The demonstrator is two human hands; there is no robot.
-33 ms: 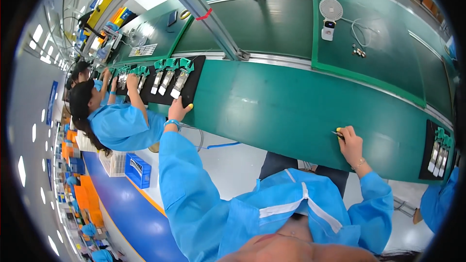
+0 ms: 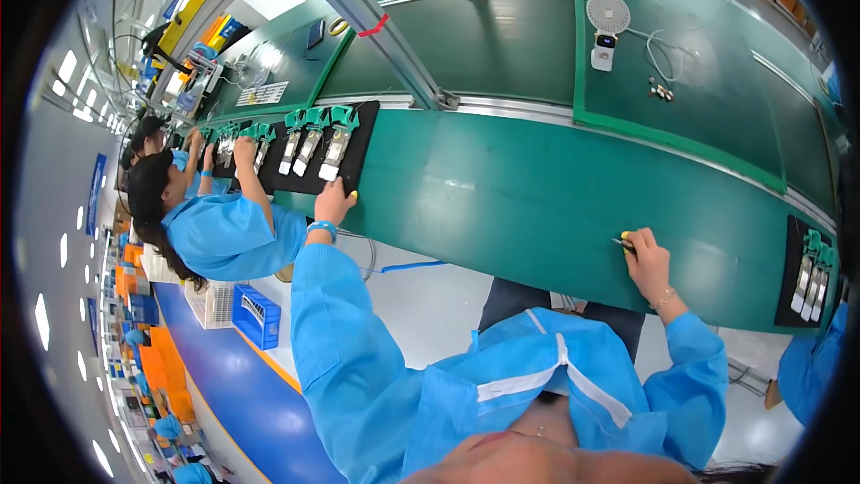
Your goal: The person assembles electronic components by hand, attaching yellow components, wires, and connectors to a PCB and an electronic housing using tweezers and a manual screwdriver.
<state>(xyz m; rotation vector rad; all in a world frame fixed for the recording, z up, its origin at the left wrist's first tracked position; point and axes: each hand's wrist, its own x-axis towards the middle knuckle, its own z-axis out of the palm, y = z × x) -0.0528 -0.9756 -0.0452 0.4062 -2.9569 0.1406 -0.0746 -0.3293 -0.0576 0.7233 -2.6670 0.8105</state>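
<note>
At the near right corner of a black mat (image 2: pixel 356 148), my left hand (image 2: pixel 335 203) has its fingers over the edge and its thumb, tipped with yellow, beside it. Three white-and-metal devices with green tops lie on that mat, the nearest device (image 2: pixel 335 154) just beyond my fingertips. My right hand (image 2: pixel 649 267) rests low over the right half of the green table (image 2: pixel 502 188). Its fingers are closed round a small dark tool (image 2: pixel 626 244) with a thin tip pointing left; its exact kind is too small to make out. Yellow also covers a fingertip there.
Another black mat (image 2: pixel 785 303) with similar devices lies at the far right. Co-workers (image 2: pixel 228 231) sit along the table to the left. A metal post (image 2: pixel 394 45) rises from the table's back. Beyond stand a white fan (image 2: pixel 609 13) and small parts (image 2: pixel 661 91). A blue crate (image 2: pixel 256 315) is on the floor.
</note>
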